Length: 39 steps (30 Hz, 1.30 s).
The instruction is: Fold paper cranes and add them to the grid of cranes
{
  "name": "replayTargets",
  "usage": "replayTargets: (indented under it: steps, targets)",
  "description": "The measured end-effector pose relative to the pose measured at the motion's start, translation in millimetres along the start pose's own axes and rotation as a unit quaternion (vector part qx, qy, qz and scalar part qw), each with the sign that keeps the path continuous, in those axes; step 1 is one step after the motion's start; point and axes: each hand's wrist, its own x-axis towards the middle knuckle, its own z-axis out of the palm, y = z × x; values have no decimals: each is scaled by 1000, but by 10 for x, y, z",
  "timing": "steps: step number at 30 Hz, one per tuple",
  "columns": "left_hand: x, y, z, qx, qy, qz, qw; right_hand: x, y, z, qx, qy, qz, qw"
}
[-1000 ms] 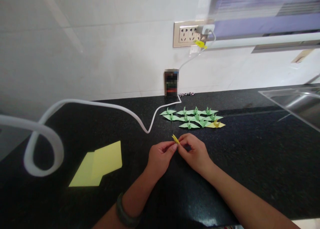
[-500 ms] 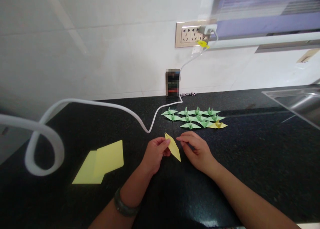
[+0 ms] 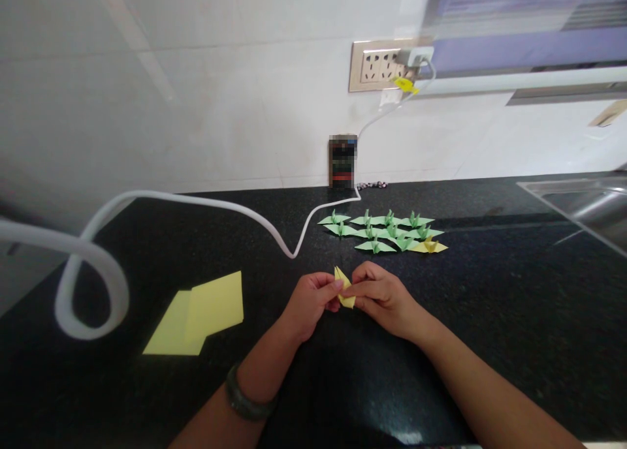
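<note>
Between both hands is a small piece of folded yellow paper, its pointed tip sticking up and part of it hidden by fingers. My left hand pinches its left side, thumb on top. The fingers of my right hand press on its right side. Behind the hands, several green paper cranes stand in rows on the dark countertop. One yellow paper crane sits at the right end of the nearest row. Flat yellow paper sheets lie overlapping to the left.
A thick white cable loops across the left side. A dark, blurred-out device leans on the wall, with a string of beads beside it. A metal sink is at the right; a wall socket holds a plug.
My right hand has moved left onto the folded yellow paper and now grips it. The paper's lower point is now folded up or covered by the fingers. The view has shifted slightly.
</note>
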Motion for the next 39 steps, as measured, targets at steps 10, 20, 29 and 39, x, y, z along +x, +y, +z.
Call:
replayTargets:
  steps: [10,20,29,39]
  targets:
    - [-19,-8,22,16,-19,-2,1000,15,-24,127,42,61,149,986]
    - [-16,3,-25,-53,-57,-50,996,16,34,99,74,51,153,984]
    - [-15,10,-60,-63,-74,-62,993,20,57,-42,68,-6,98,993]
    - [-24,28,-22,-47,-69,-32,996,3,66,149,46,81,164,982]
